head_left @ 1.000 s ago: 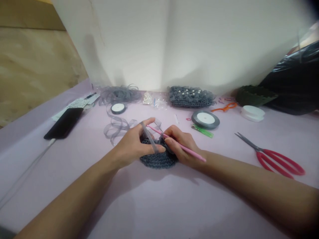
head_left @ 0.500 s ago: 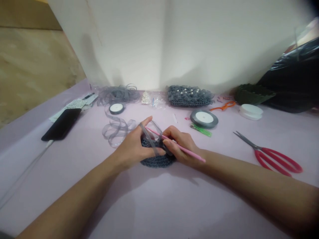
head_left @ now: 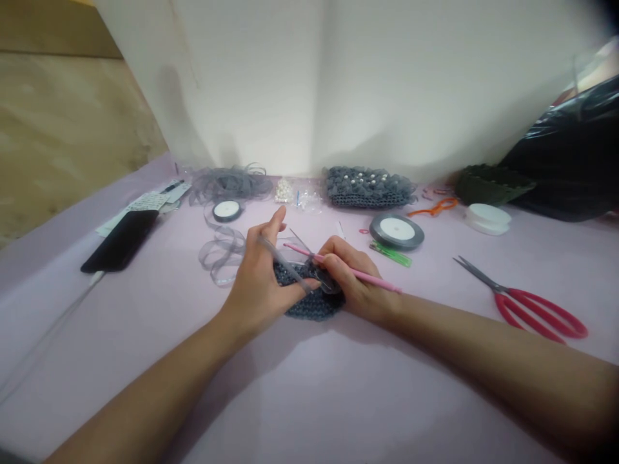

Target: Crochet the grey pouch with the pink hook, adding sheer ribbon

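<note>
My right hand (head_left: 349,276) grips a pink crochet hook (head_left: 370,278), its tip pointing left above a dark grey crocheted piece (head_left: 312,306). Thin grey organza ribbon (head_left: 289,263) runs taut from the raised fingers of my left hand (head_left: 258,277) down to the thumb, which lies over the piece's near side. More of the ribbon meets the hook by my right fingertips. The remaining left fingers are partly hidden behind the hand. Loose curls of the same ribbon lie on the table to the left of that hand.
Red-handled scissors (head_left: 522,303) lie at right. A ribbon spool (head_left: 396,231) and a green clip (head_left: 391,254) sit beyond my right hand. A beaded crocheted pouch (head_left: 370,187) stands by the wall. At left lies a phone (head_left: 120,241) with a cable, near a small spool (head_left: 227,211).
My left hand has shifted left and its fingers have risen, drawing the ribbon with them. The crocheted piece has tilted slightly to the right; the hook has turned a little flatter.
</note>
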`<control>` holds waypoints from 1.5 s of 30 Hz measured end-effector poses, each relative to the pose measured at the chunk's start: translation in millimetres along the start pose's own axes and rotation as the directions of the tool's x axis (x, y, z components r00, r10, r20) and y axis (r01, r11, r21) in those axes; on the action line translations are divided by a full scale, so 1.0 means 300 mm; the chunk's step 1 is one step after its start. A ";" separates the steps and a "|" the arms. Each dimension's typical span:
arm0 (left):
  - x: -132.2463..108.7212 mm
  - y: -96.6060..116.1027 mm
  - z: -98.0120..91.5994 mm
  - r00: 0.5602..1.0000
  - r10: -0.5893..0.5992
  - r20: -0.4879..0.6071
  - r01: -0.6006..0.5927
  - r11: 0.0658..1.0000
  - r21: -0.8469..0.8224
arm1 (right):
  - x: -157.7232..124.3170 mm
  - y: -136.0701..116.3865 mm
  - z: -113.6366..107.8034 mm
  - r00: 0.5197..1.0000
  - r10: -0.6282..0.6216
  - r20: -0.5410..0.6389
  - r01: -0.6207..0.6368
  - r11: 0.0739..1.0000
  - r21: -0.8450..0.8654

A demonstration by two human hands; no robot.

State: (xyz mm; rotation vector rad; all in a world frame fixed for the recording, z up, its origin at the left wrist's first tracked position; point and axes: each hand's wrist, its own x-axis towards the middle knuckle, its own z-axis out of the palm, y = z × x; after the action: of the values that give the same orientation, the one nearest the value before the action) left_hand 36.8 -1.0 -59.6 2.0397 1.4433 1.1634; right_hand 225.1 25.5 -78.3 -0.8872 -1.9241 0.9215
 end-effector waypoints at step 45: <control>0.038 -0.034 -0.055 0.865 -0.348 0.362 0.428 0.888 -0.170 | 0.012 -0.077 -0.086 0.871 -0.245 0.425 0.384 0.880 -0.279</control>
State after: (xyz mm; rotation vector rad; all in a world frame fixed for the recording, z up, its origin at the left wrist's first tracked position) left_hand 19.2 10.8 -52.5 1.5779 1.3835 0.7527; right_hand 240.6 24.4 -47.1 -0.5777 -2.5414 0.5765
